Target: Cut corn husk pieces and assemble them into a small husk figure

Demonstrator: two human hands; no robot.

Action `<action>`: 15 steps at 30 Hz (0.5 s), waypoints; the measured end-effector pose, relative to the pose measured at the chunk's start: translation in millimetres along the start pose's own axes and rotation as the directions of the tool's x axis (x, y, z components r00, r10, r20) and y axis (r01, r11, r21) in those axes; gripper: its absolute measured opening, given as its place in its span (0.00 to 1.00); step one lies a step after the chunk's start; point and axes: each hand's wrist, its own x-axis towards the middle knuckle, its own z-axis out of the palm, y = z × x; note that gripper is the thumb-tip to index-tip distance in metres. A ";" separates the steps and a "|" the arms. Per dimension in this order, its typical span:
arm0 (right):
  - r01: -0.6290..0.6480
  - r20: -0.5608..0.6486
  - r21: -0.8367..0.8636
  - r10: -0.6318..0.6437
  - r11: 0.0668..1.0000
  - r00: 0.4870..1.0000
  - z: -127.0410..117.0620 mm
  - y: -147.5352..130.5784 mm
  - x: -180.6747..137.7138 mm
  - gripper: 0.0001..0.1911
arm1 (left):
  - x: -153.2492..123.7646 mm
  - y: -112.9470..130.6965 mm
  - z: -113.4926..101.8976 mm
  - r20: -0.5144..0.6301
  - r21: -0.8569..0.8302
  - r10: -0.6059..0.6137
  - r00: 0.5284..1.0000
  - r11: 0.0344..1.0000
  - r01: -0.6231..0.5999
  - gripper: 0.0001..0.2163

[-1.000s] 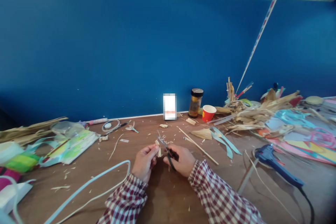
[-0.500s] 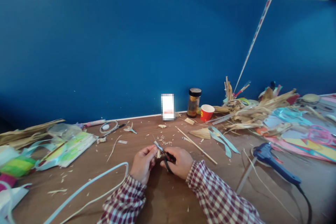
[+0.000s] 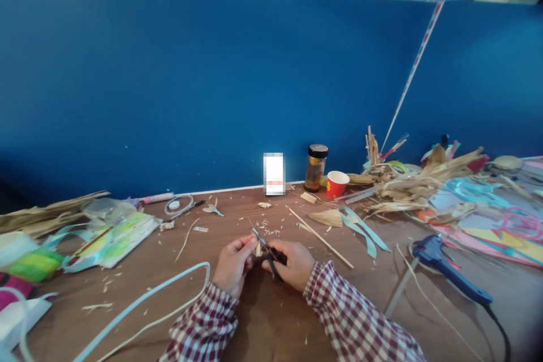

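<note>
1. The left hand (image 3: 232,264) has its grip pinching a short pale piece (image 3: 258,249), perhaps wood or husk, between thumb and fingers. The piece is above the brown surface (image 3: 271,328), at about 2 o'clock from the middle of that hand.
2. The right hand (image 3: 293,263) has its grip curled around the handles of black-handled scissors (image 3: 264,244). Their long axis runs from 11 o'clock at the tip to 5 o'clock at the handles.
3. The key relation: the piece's long axis runs roughly 12 to 6 o'clock, so the blades slant past its upper end at a shallow angle. Whether they touch it, I cannot tell. The left hand is nearer, holding it; the right hand is just beside it, at 4 o'clock from the piece.
4. Writing: the red paper cup (image 3: 337,186), at 1 o'clock from the right hand, bears a yellow mark, too small to read. A white rectangular object (image 3: 274,174), at 12 o'clock from the scissors, shows a reddish band, pixelated beyond reading. The black-lidded jar (image 3: 314,174) beside the cup shows no legible label.
</note>
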 end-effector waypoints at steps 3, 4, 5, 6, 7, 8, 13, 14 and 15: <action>-0.001 -0.003 0.010 0.001 1.000 1.000 1.4 0.9 0.4 0.10 | 0.5 -0.2 -0.1 0.006 -0.012 -0.002 1.000 1.000 0.002 0.16; 0.000 -0.005 0.015 0.000 1.000 1.000 1.7 1.1 0.5 0.09 | 0.5 0.0 0.0 0.007 -0.012 -0.001 1.000 1.000 0.001 0.16; 0.001 -0.005 0.020 -0.001 1.000 1.000 2.0 1.1 0.7 0.09 | 0.4 0.3 0.2 0.008 -0.011 -0.002 1.000 1.000 0.002 0.16; 0.001 -0.005 0.023 -0.001 1.000 1.000 2.2 1.0 0.8 0.09 | 0.3 0.6 0.4 0.008 -0.009 -0.002 1.000 1.000 0.002 0.16; 0.001 -0.006 0.026 -0.001 1.000 1.000 2.2 0.9 0.9 0.09 | 0.1 1.0 0.5 0.007 -0.006 -0.004 1.000 1.000 0.004 0.16; 0.002 -0.005 0.028 -0.002 1.000 1.000 2.2 0.6 1.0 0.09 | 0.1 1.3 0.7 0.006 -0.006 -0.005 1.000 1.000 0.006 0.16; 0.001 0.003 0.034 -0.001 0.999 1.000 1.3 -0.8 1.4 0.09 | 1.1 0.9 0.2 0.013 -0.037 -0.004 1.000 0.999 0.004 0.17; 0.001 0.005 0.029 -0.001 1.000 1.000 1.1 -1.1 1.3 0.09 | 1.5 0.5 0.0 0.014 -0.044 -0.003 1.000 0.999 0.004 0.17; 0.000 0.006 0.021 -0.001 1.000 1.000 0.8 -1.3 1.1 0.10 | 1.9 0.2 -0.3 0.013 -0.051 -0.003 1.000 0.999 0.004 0.17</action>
